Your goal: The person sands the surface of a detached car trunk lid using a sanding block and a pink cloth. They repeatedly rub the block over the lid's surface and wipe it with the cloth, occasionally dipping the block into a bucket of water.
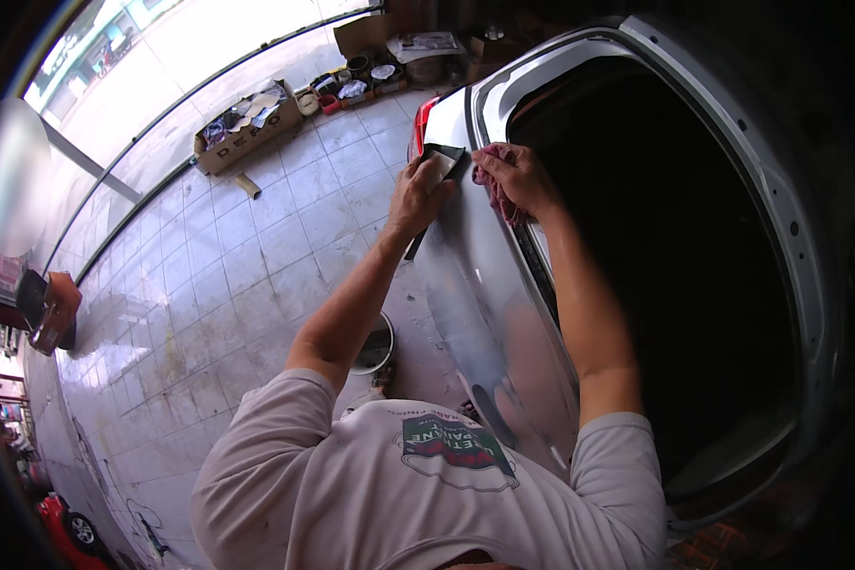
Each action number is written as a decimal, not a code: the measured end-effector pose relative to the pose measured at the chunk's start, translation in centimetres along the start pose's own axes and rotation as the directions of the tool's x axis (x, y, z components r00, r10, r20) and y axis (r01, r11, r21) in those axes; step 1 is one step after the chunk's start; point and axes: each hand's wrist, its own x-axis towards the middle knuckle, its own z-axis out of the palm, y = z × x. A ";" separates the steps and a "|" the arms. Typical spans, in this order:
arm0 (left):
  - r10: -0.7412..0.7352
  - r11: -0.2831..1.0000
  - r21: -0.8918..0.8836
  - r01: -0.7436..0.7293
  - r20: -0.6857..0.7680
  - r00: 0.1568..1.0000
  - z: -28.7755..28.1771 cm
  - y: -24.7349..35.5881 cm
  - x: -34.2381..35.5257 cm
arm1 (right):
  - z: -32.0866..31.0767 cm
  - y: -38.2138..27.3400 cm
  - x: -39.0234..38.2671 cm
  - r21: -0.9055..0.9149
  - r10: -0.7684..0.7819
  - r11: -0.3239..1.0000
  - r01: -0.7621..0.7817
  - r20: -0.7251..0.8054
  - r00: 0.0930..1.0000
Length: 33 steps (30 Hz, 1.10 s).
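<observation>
My left hand [416,198] is closed on a dark, thin sheet of what looks like sandpaper [454,152], with a pale patch near my fingers. It rests against the silver-white car body panel [456,223], just below the red tail light [422,123]. A wadded dark-red cloth [493,195] is gripped in my right hand [522,176], at the edge of the dark rear opening [655,247]. Dull grey, smooth patches show on the panel beneath both arms. My right fingertips are partly hidden by the cloth.
On the tiled floor [247,285], a bucket [378,344] stands close to the car, beside my feet. An open cardboard box [247,138], a short tube [248,185] and several cans [359,66] sit farther off. A brown box [59,309] lies far left.
</observation>
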 end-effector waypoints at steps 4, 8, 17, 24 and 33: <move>0.179 0.984 -0.022 -0.178 0.017 0.984 0.6 4.0 -9.1 | -0.5 0.3 -0.7 -0.038 0.089 0.995 -0.090 -0.024 0.996; 0.265 0.964 -0.037 -0.263 0.045 0.963 -0.2 -2.0 -4.0 | -0.1 0.6 -0.4 -0.007 -0.001 1.000 0.000 -0.046 0.999; 0.176 0.984 -0.011 -0.176 0.000 0.984 0.9 3.7 -8.7 | -0.6 2.5 -0.4 0.083 0.090 0.992 -0.090 0.006 0.996; -0.141 0.980 0.133 0.146 -0.044 0.989 1.0 -2.0 1.2 | 0.1 0.8 0.6 0.083 0.123 0.988 -0.128 0.068 0.990; -0.034 0.991 0.127 0.046 -0.097 0.995 1.0 5.8 -5.3 | -0.6 1.3 -0.4 0.076 0.099 0.992 -0.101 0.029 0.995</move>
